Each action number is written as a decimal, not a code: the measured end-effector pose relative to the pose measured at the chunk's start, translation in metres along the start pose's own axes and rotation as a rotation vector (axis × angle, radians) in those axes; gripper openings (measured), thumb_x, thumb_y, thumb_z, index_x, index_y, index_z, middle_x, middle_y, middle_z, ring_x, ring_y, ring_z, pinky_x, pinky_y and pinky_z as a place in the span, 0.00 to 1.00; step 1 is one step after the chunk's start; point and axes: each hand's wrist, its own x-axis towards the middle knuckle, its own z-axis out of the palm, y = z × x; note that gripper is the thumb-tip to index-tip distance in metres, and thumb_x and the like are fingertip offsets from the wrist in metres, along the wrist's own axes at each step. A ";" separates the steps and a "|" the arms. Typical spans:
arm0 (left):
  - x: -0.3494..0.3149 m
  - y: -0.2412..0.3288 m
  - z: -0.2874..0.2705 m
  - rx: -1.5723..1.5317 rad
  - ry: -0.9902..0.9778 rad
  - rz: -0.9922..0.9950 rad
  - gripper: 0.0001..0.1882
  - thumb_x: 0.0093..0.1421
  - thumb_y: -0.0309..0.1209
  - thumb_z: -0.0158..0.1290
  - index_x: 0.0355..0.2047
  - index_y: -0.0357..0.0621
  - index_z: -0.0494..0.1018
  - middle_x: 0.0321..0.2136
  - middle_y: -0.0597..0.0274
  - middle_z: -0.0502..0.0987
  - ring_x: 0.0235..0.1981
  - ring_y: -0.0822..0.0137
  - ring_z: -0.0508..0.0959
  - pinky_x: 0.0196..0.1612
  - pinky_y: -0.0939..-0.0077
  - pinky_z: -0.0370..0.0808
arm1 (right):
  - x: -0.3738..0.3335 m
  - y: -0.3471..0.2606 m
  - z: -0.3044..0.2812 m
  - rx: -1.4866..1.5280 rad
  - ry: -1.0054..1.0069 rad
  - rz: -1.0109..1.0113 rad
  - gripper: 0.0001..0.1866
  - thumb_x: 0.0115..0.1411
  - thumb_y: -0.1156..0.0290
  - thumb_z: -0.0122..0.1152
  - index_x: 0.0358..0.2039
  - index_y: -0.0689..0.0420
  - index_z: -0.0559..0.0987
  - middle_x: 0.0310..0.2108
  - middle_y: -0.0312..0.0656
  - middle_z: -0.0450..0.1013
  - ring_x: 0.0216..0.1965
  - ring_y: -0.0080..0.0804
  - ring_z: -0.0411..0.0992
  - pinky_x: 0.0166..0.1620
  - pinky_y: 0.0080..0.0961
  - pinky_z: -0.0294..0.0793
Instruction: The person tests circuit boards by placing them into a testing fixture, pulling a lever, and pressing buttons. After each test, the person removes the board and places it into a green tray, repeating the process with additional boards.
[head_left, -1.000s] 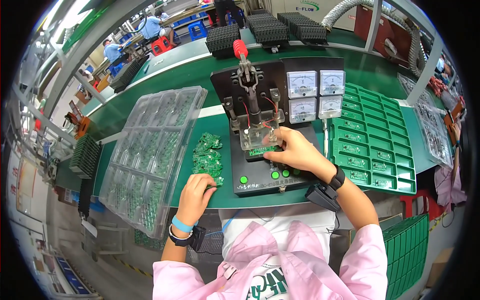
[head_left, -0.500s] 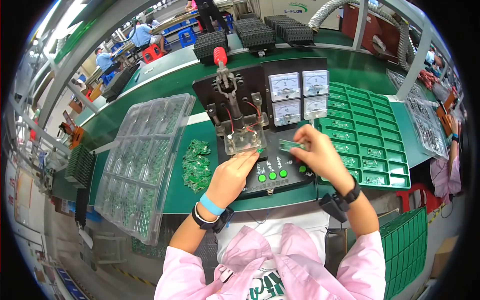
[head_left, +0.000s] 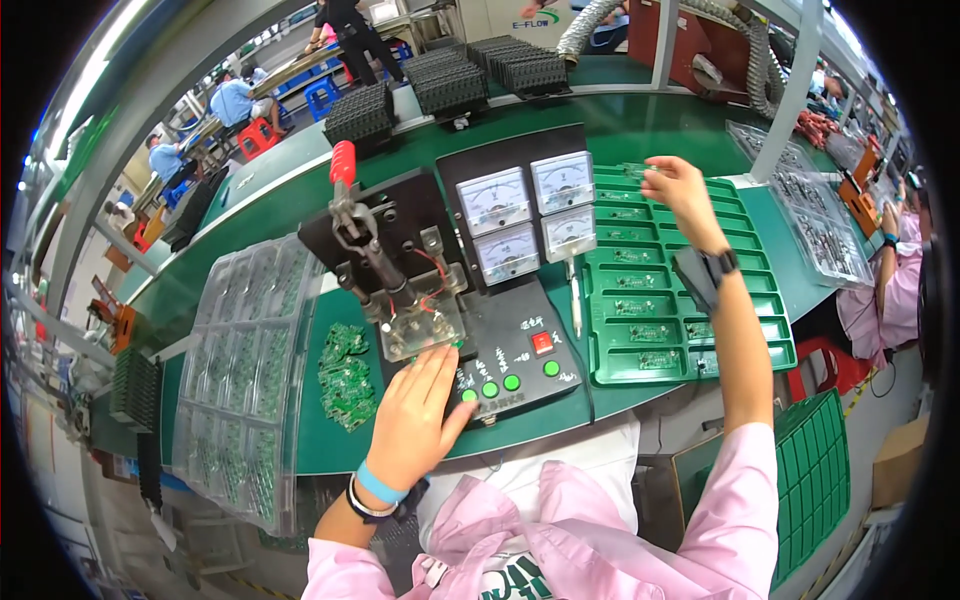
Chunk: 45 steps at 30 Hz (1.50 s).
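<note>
My right hand (head_left: pixel 682 197), upper right of centre, pinches one end of a small circuit board (head_left: pixel 638 170) over the far edge of the green tray (head_left: pixel 760 300); my fingers cover that end, and the board's detail is too faint to read. My left hand (head_left: pixel 412 425), near centre, lies with fingers extended, tips at the clear block (head_left: pixel 425 325); they hide its near edge, so I cannot tell whether they grip anything. Tray: moulded, oblong pockets. Board heap (head_left: pixel 345 380), left of centre: rough, overlapping. Lever grip (head_left: pixel 343 162): smooth, red, rounded.
</note>
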 end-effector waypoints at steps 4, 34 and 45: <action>0.003 0.012 -0.034 -0.169 -0.143 -0.023 0.25 0.56 0.32 0.59 0.53 0.37 0.71 0.56 0.44 0.70 0.59 0.49 0.70 0.60 0.59 0.66 | 0.056 0.058 0.014 0.055 0.008 0.236 0.19 0.58 0.82 0.59 0.51 0.68 0.72 0.39 0.46 0.74 0.41 0.34 0.77 0.44 0.23 0.80; -0.061 -0.027 0.048 -0.456 0.414 -0.359 0.31 0.54 0.34 0.60 0.56 0.35 0.65 0.60 0.41 0.63 0.59 0.40 0.67 0.60 0.56 0.66 | 0.081 0.096 0.008 -1.230 -0.072 -0.424 0.13 0.64 0.67 0.51 0.45 0.57 0.79 0.42 0.51 0.77 0.44 0.53 0.74 0.47 0.45 0.74; -0.067 -0.025 0.042 -0.464 0.391 -0.434 0.29 0.50 0.30 0.59 0.53 0.36 0.68 0.60 0.41 0.63 0.60 0.43 0.66 0.61 0.57 0.64 | -0.195 -0.024 0.082 -0.635 -0.036 -1.150 0.14 0.59 0.73 0.53 0.46 0.61 0.75 0.48 0.53 0.73 0.51 0.51 0.70 0.53 0.47 0.67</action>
